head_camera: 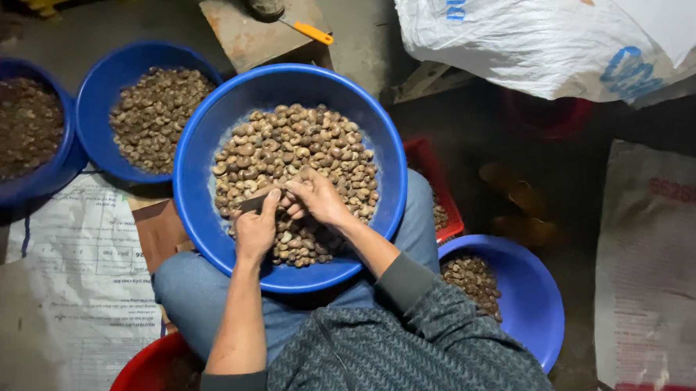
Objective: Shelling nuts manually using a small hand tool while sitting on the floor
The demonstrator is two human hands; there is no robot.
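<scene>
Grey concrete floor (pixel 355 32) strewn with sacks; a big blue basin (pixel 201 158) of brown nuts (pixel 303 150) on the lap — over it, left hand (pixel 256 229) grips a dark blade (pixel 252 203), right hand (pixel 316 198) pinches a nut.

Big blue basin (pixel 201 146) on lap, full of brown nuts (pixel 303 150). Left hand (pixel 256 229) grips small dark blade (pixel 251 203) over nuts. Right hand (pixel 316 198) just beside it, fingertips pinched at blade tip, held item too small to tell. Second blue basin (pixel 106 91) of nuts on floor at left, third (pixel 20 189) at far left with darker fill. Fourth blue basin (pixel 531 305) at right, partly filled. Red crate (pixel 428 156) behind big basin. White sacks (pixel 542 40) at top right.
</scene>
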